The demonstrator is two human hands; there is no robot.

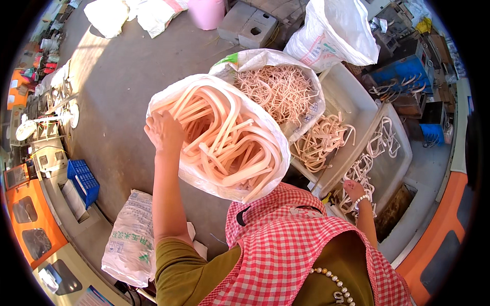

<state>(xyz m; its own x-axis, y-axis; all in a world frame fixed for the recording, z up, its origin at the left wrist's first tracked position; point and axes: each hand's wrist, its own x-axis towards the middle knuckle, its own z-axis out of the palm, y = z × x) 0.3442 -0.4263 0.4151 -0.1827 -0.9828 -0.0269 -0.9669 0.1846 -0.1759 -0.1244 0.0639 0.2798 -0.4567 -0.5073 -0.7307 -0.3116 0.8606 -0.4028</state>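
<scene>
A white woven sack (279,189) stands in front of me, full of long, looped peach-coloured plastic strips (224,127). My left hand (164,131) is closed over the left rim of this sack, its fingertips partly hidden. To the right, my right hand (353,191), with a beaded bracelet at the wrist, is over a heap of pale curved plastic pieces (363,171) in a grey plastic bin (395,166). Its fingers look curled, and what they hold is hidden.
Behind the strips stands another sack with thin pink scraps (275,89). A second bin (352,92) holds curved pieces (324,143). A white sack (334,33) and grey blocks (247,24) are at the back. A blue basket (83,182) and filled sack (130,239) are left. Orange machines flank both sides.
</scene>
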